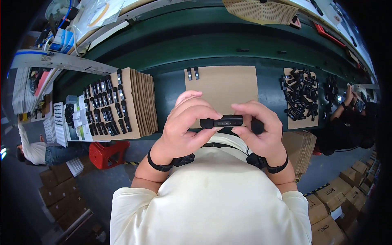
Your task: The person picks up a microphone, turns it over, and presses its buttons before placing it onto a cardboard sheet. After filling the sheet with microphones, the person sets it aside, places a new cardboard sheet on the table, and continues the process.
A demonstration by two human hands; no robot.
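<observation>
A small black clip-on microphone [229, 121] with a rounded foam tip lies crosswise in front of my chest, its face with small light marks turned up. My left hand [183, 124] pinches it by the foam end between thumb and fingers. At its other end are the thumb and index finger of my right hand [263, 128]. A second round black foam tip [257, 126] shows within the curl of my right hand; the rest of that piece is hidden. Beyond my hands lies a brown cardboard sheet [228, 87], bearing two similar microphones [192, 73] at its far left corner.
On the left, rows of microphones [105, 92] lie on stacked cardboard sheets [145, 102]. A jumbled heap of black microphones [300, 94] covers another sheet at right. A red stool [107, 154] and cartons [326, 204] stand on the floor. Other people sit at both sides.
</observation>
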